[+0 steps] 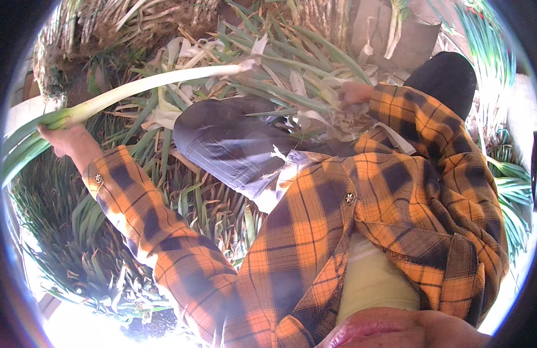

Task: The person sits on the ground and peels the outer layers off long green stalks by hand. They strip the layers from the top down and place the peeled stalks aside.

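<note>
Out to the left, my left hand [68, 140] grips a long green onion [164, 81] where its pale stalk turns to green leaves. The stalk reaches across toward the middle, above my bent left knee, with its whitish end over a heap of leaves. My right hand [355, 93] is blurred and curled among loose green and dry onion leaves [290, 82] between my legs. Whether it holds any of them cannot be told. A brown fibrous clump [351, 122] lies just below that hand, close to the right cuff.
Stacked onions with dry roots [133, 30] stand at the upper left. Dense green leaf ends [90, 217] fill the left side below my arm. More onions with bright green tops [490, 52] are at the upper right. A white onion stalk [394, 32] lies beyond my right knee [447, 82].
</note>
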A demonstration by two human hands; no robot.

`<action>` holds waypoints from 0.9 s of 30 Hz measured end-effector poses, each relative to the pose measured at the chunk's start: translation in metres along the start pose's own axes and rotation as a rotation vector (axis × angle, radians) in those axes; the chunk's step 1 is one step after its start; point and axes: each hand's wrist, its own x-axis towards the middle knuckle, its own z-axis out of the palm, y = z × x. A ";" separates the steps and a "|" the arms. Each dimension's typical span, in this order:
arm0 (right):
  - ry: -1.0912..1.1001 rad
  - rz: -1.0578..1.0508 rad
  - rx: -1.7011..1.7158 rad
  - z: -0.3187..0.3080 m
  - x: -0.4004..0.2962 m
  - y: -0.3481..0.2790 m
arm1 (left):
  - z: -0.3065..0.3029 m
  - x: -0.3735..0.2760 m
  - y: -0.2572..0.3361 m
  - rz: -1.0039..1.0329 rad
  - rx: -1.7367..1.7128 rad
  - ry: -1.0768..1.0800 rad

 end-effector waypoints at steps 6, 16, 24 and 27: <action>1.210 -0.510 -0.202 -0.068 -0.032 -0.125 | 0.015 -0.063 -0.001 -0.129 0.154 0.162; 0.169 -0.551 0.760 -0.074 -0.062 -0.164 | 0.015 -0.098 -0.031 -0.413 0.075 -0.363; -0.178 -0.643 1.021 -0.066 -0.082 -0.143 | 0.022 -0.102 -0.049 -0.535 -0.104 -0.441; 0.387 -0.601 0.774 -0.062 -0.085 -0.166 | 0.029 -0.114 -0.054 -0.476 -0.047 -0.423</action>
